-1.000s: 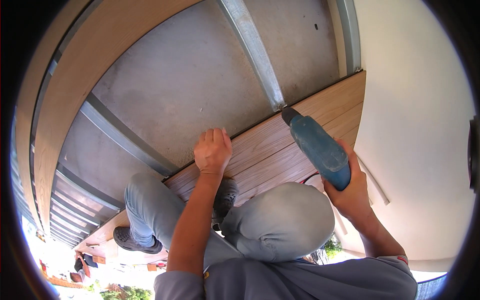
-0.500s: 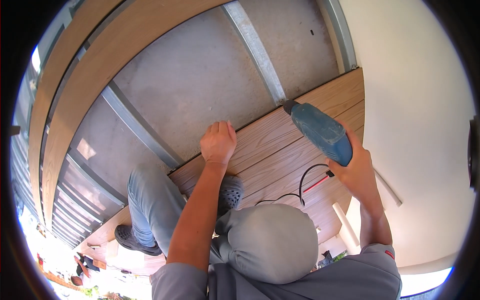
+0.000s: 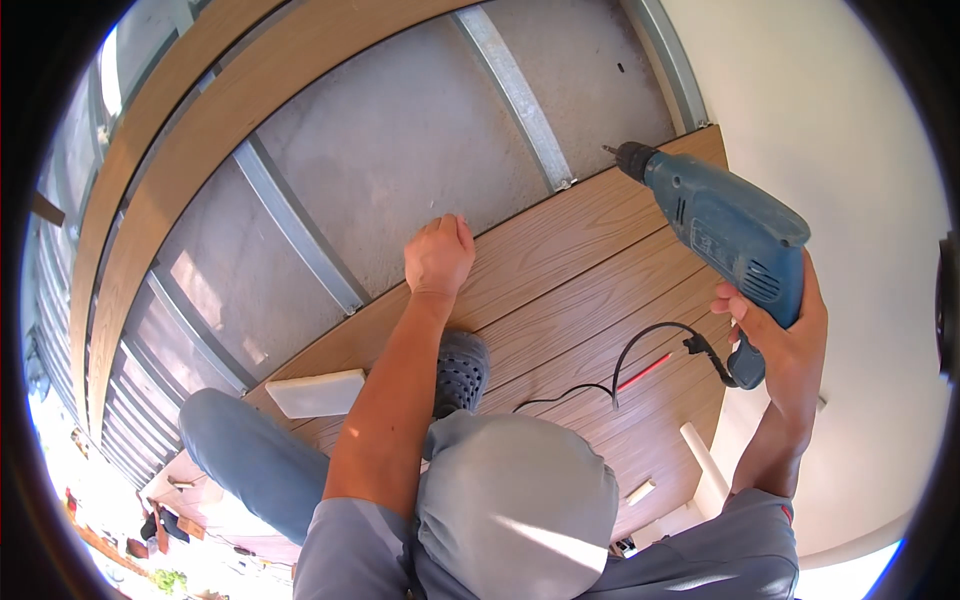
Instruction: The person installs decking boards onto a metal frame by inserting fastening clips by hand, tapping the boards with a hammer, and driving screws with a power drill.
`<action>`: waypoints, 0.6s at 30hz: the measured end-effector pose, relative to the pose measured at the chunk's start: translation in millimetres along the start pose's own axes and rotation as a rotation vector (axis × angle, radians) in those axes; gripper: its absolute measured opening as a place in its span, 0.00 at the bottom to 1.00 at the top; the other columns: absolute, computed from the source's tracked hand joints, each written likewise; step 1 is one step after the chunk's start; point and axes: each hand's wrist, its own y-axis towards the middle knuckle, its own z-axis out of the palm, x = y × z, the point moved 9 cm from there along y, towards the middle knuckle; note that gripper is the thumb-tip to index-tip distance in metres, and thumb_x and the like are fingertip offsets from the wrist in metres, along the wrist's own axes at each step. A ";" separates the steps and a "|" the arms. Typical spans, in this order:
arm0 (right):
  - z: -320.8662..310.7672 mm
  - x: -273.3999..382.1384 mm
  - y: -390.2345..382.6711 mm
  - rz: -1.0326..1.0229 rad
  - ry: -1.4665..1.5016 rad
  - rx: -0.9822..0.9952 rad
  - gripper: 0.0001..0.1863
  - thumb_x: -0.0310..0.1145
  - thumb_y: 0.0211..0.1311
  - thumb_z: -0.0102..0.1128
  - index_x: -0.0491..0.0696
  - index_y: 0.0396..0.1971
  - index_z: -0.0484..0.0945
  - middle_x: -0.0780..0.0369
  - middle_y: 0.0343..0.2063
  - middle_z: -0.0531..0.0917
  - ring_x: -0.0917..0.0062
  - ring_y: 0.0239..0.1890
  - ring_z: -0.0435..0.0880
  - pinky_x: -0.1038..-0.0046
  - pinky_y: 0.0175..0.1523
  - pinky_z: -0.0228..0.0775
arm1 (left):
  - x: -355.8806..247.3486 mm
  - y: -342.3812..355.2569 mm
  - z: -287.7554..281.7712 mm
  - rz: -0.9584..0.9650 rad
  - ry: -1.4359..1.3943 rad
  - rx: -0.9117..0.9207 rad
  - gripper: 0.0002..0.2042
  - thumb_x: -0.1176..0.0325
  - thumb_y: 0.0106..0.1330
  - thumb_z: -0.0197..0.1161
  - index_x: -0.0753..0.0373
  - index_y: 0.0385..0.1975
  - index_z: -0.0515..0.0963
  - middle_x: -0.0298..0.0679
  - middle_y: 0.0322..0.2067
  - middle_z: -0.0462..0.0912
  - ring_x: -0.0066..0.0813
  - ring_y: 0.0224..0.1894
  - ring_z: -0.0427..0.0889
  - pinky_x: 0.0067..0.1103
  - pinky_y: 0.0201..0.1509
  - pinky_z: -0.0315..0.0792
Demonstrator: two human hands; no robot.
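Note:
My right hand (image 3: 790, 335) grips the handle of a blue corded power drill (image 3: 728, 215). Its chuck and thin bit point left over the dark panel, apart from the metal joist (image 3: 520, 100). At that joist's near end, a small metal clip (image 3: 567, 184) sits against the edge of the wood-grain decking board (image 3: 590, 215). My left hand (image 3: 440, 258) is closed at the same board's edge, further left; its curled fingers hide whatever may be in them. From the drill's handle a black cord (image 3: 640, 335) loops down onto the boards.
A red pencil (image 3: 645, 372) lies beside the cord. Near my left forearm rests a white block (image 3: 316, 393). Curved boards (image 3: 200, 150) cross the joists at left; a pale wall (image 3: 830, 120) borders the right. Another person (image 3: 155, 525) is far off at lower left.
The drill has pulled back from the joist end to the right, and its bit now shows. My left knee has swung outward to the left, uncovering the white block. My left hand has barely moved.

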 end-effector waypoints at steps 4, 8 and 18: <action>-5.4 -14.2 -28.8 -0.033 0.340 -0.022 0.34 0.24 0.59 0.71 0.39 0.64 0.68 0.53 0.40 0.87 0.71 0.39 0.89 0.75 0.34 0.78 | 5.4 -1.7 16.1 -0.021 -0.152 0.083 0.15 0.59 0.73 0.57 0.61 0.26 0.78 0.43 0.26 0.85 0.49 0.31 0.85 0.42 0.37 0.78; 49.8 -45.8 -35.7 0.043 0.523 0.119 0.36 0.25 0.59 0.72 0.39 0.66 0.65 0.55 0.39 0.86 0.74 0.38 0.88 0.75 0.33 0.78 | 52.8 9.3 16.3 -0.126 -0.277 0.295 0.12 0.61 0.72 0.58 0.64 0.33 0.81 0.45 0.28 0.85 0.48 0.34 0.85 0.40 0.41 0.78; 168.3 -72.4 -64.6 0.007 0.925 0.270 0.44 0.29 0.60 0.72 0.35 0.73 0.57 0.60 0.37 0.85 0.79 0.36 0.84 0.76 0.35 0.78 | 66.8 116.5 -269.9 -0.259 -0.758 0.720 0.10 0.82 0.69 0.56 0.74 0.48 0.75 0.50 0.46 0.83 0.39 0.50 0.86 0.31 0.61 0.81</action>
